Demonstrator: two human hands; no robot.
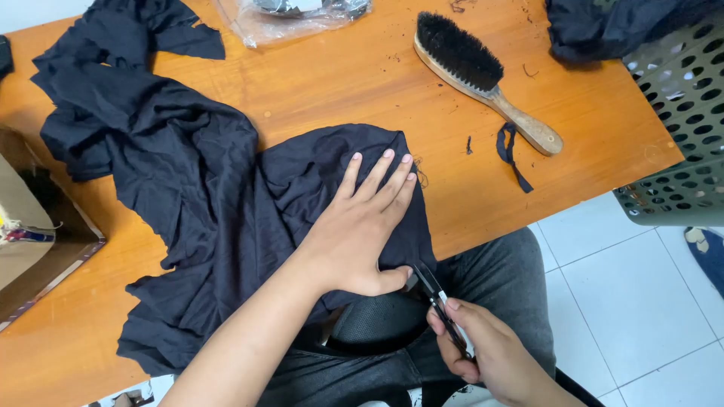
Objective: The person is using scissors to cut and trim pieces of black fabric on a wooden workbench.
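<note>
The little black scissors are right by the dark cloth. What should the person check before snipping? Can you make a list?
1. Left hand lies flat on the dark navy cloth, pinning it to the orange wooden table: ok.
2. Small black thread snips gripped in the right hand: ok.
3. Left thumb clear of the blade tips: not ok, it sits very close.
4. Cloth edge between the blades: cannot tell, the tips are hidden against the dark fabric.
5. Wooden-handled brush with black bristles out of the way: ok, it lies apart at the far side.
</note>
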